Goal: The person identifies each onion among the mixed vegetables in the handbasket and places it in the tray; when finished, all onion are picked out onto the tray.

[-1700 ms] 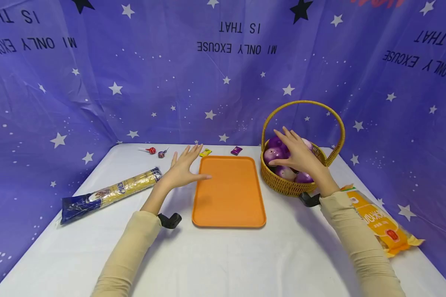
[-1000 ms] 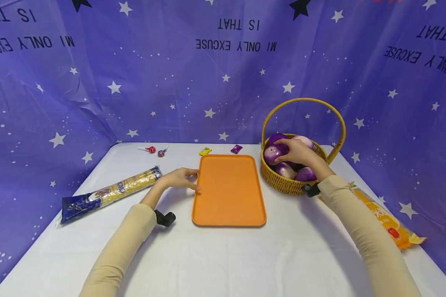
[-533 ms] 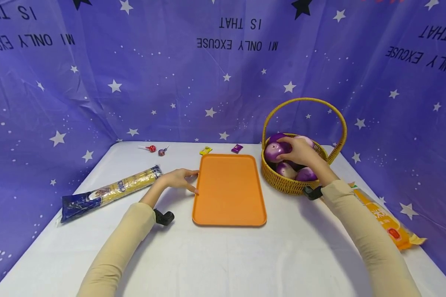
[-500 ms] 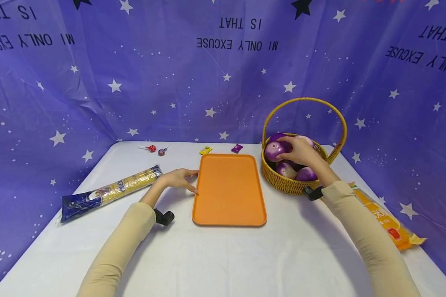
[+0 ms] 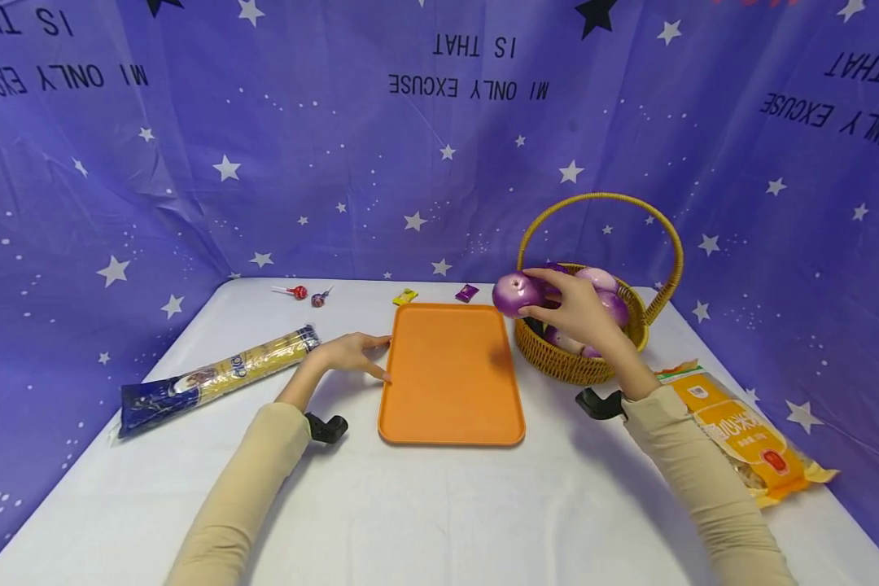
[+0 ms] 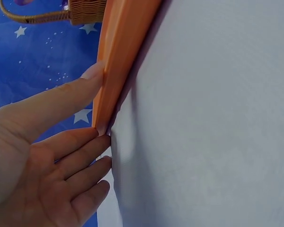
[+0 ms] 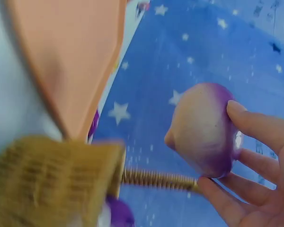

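Note:
Raised beside the basket's left rim, a glossy purple-and-white onion point(image 5: 513, 299) is gripped by my right hand point(image 5: 577, 311). The right wrist view shows the onion point(image 7: 201, 127) with its pale pointed tip facing away from the palm, between thumb and fingers. My left hand point(image 5: 346, 353) rests at the left edge of an orange tray point(image 5: 450, 415). In the left wrist view the thumb touches the tray's rim point(image 6: 114, 78), and loosely extended fingers meet its side lower down. More onions point(image 5: 596, 281) lie in the wicker basket point(image 5: 567, 365), partly hidden behind my right hand.
The basket handle point(image 5: 601, 195) arches high behind my right hand. A long blue-and-yellow packet point(image 5: 220, 381) lies left, an orange food bag point(image 5: 747, 435) right. Along the back are two lollipops point(image 5: 299, 292), a yellow candy point(image 5: 405, 297) and a purple candy point(image 5: 466, 293).
My left hand has come down from above the table to the tray edge. My right hand has reached into the basket, gripped an onion and lifted it leftward past the rim.

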{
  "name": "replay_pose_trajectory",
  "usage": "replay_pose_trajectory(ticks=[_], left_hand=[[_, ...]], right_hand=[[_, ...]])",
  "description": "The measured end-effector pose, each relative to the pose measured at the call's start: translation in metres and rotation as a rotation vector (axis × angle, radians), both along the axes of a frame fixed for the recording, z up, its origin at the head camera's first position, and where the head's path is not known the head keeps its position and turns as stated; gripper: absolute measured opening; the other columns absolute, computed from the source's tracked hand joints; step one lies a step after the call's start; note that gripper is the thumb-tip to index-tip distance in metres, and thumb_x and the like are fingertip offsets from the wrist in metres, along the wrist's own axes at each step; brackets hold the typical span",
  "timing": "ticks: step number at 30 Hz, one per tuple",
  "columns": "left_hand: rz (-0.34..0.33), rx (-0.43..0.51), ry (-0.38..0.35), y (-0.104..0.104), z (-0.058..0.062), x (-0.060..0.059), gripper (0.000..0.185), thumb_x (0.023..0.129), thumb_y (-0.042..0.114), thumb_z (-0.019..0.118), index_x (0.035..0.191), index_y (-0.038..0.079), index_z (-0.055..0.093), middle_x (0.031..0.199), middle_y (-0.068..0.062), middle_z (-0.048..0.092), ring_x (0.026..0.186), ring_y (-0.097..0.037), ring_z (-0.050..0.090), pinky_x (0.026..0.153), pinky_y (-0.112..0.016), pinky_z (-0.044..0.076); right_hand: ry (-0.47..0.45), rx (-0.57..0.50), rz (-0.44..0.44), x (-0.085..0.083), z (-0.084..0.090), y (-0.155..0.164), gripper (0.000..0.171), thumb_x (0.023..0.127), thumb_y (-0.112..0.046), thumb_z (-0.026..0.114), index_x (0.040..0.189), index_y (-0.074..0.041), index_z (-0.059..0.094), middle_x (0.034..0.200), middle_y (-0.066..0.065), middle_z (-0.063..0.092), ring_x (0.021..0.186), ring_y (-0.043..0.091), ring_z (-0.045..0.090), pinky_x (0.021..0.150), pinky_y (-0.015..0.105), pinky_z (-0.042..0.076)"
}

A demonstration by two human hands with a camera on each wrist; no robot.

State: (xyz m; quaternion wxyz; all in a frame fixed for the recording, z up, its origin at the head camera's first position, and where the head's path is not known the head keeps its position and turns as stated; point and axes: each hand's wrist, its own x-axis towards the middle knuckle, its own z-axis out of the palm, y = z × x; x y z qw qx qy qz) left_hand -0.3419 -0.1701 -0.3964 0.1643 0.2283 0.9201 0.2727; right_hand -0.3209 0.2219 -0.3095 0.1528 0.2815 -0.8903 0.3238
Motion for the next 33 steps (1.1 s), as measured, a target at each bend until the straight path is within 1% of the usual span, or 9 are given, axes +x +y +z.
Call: replay_pose_trajectory(ticks=[3,6,9,13,15,18,24,29,33], left_hand=[[-0.001,-0.004,0.001,0.0,-0.001,0.0,0.09,0.078,0.039,0.079,0.148,0.003,0.035,0.148,-0.017,0.039,0.137,-0.039,0.032,0.114,-0.053,0.023],[0.006,-0.007,-0.006,-0.002,-0.002,0.001,0.09,0.079,0.039,0.078,0.149,0.004,0.035,0.149,-0.016,0.038,0.137,-0.039,0.031,0.114,-0.054,0.022],[0.01,-0.001,-0.014,-0.002,-0.003,0.001,0.089,0.08,0.039,0.078,0.149,0.004,0.034,0.149,-0.017,0.037,0.138,-0.04,0.03,0.113,-0.055,0.021],[0.013,0.002,-0.014,-0.002,-0.003,0.002,0.089,0.08,0.039,0.078,0.149,0.005,0.034,0.15,-0.015,0.037,0.138,-0.039,0.029,0.114,-0.053,0.02],[0.006,0.0,-0.003,-0.002,-0.004,0.002,0.089,0.08,0.04,0.077,0.149,0.005,0.034,0.15,-0.015,0.038,0.138,-0.039,0.03,0.114,-0.053,0.021],[0.001,0.0,0.004,-0.001,-0.004,0.001,0.089,0.079,0.04,0.077,0.149,0.006,0.034,0.149,-0.015,0.039,0.138,-0.039,0.031,0.114,-0.053,0.022],[0.014,-0.007,0.005,-0.002,-0.005,0.0,0.089,0.079,0.041,0.078,0.149,0.008,0.035,0.149,-0.015,0.039,0.137,-0.039,0.031,0.114,-0.054,0.022],[0.023,-0.013,0.005,-0.003,-0.005,0.002,0.089,0.078,0.042,0.078,0.149,0.009,0.036,0.149,-0.015,0.04,0.137,-0.04,0.032,0.113,-0.054,0.022],[0.011,-0.014,0.017,-0.002,-0.005,0.002,0.088,0.079,0.043,0.077,0.149,0.006,0.036,0.148,-0.017,0.04,0.136,-0.041,0.033,0.113,-0.054,0.023]], right_hand=[[-0.037,-0.024,0.04,0.001,-0.005,-0.015,0.06,0.08,-0.021,0.081,0.132,-0.004,0.057,0.126,0.017,0.059,0.11,0.034,0.062,0.091,0.045,0.052],[-0.065,-0.032,0.07,-0.003,-0.012,-0.033,0.058,0.08,-0.023,0.08,0.131,-0.006,0.058,0.124,0.015,0.06,0.108,0.033,0.063,0.09,0.044,0.053],[-0.048,-0.007,0.098,-0.013,-0.022,-0.051,0.059,0.079,-0.024,0.082,0.131,-0.008,0.06,0.123,0.014,0.063,0.106,0.031,0.064,0.09,0.043,0.054],[-0.052,0.018,0.152,-0.032,-0.037,-0.075,0.059,0.078,-0.024,0.083,0.129,-0.006,0.06,0.123,0.014,0.063,0.106,0.03,0.064,0.093,0.043,0.052],[-0.081,0.028,0.17,-0.04,-0.043,-0.087,0.058,0.078,-0.023,0.083,0.128,-0.005,0.061,0.122,0.015,0.064,0.106,0.031,0.064,0.094,0.044,0.051],[-0.141,0.049,0.179,-0.052,-0.052,-0.104,0.056,0.078,-0.022,0.082,0.127,-0.005,0.061,0.12,0.014,0.065,0.106,0.03,0.064,0.093,0.041,0.051],[-0.271,0.036,0.155,-0.075,-0.067,-0.131,0.053,0.081,-0.017,0.079,0.129,-0.002,0.06,0.124,0.014,0.063,0.111,0.029,0.062,0.096,0.035,0.05],[-0.34,-0.005,0.092,-0.088,-0.076,-0.144,0.055,0.083,-0.022,0.077,0.131,-0.002,0.058,0.127,0.014,0.061,0.115,0.029,0.059,0.098,0.034,0.048],[-0.369,-0.019,0.039,-0.096,-0.082,-0.149,0.057,0.085,-0.026,0.075,0.133,-0.003,0.056,0.131,0.013,0.059,0.119,0.028,0.057,0.1,0.034,0.046]])
